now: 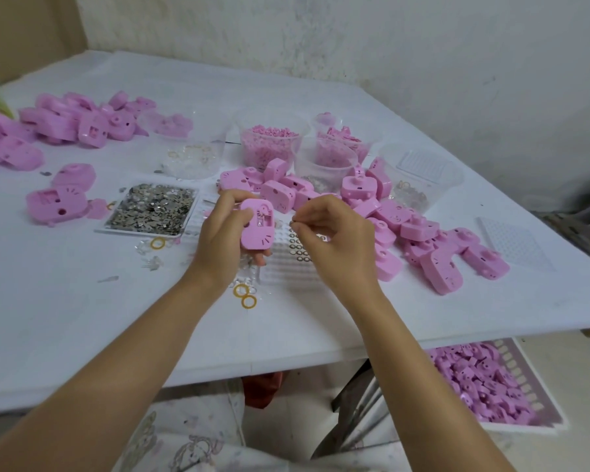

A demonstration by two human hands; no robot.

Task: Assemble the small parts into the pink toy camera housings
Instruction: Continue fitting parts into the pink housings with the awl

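Note:
My left hand (220, 229) grips a pink toy camera housing (258, 224) upright above the table, its open inner side facing me. Just right of it, my right hand (334, 233) pinches a tiny metal part (294, 220) between thumb and forefinger, a short gap from the housing. Below both hands lies a white grid tray (286, 264) with small metal rings in some cells. A flat tray of silver metal pieces (154, 207) sits to the left of my left hand.
Pink housings lie in a heap on the right (423, 240) and another at the far left (75, 120). Clear tubs of small pink parts (269, 141) stand behind. Yellow rings (247, 299) lie loose near the front. A basket of pink parts (491, 379) sits below the table's right edge.

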